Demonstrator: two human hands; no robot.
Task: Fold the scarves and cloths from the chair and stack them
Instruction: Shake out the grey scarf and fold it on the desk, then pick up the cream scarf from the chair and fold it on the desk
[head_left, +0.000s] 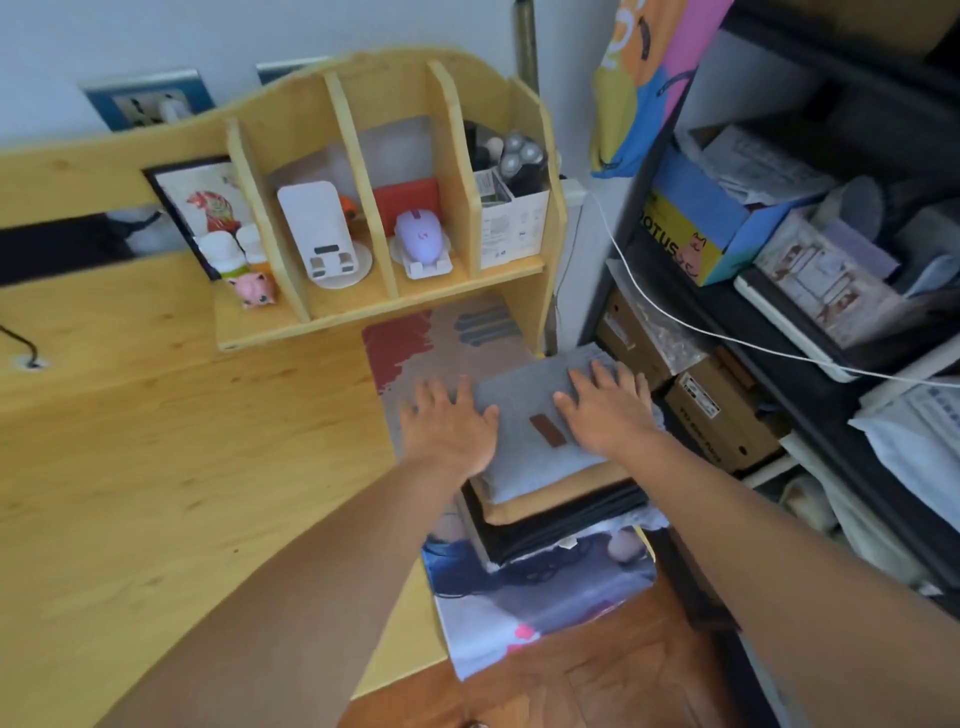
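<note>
Both flat palms, left hand (451, 427) and right hand (608, 410), press the folded grey felt cloth (535, 415) atop the stack on the wooden desk (182, 467). Stacking step; next, fetch another.

Grey cloth (535, 415) hides most of the stacked cloths (561, 514) beneath.

Left hand (449, 434): we hold it flat, palm down, fingers straight and spread.
Right hand (608, 410): flat too, palm down, fingers spread.
Arms: our 2 forearms bare, reaching forward.
</note>
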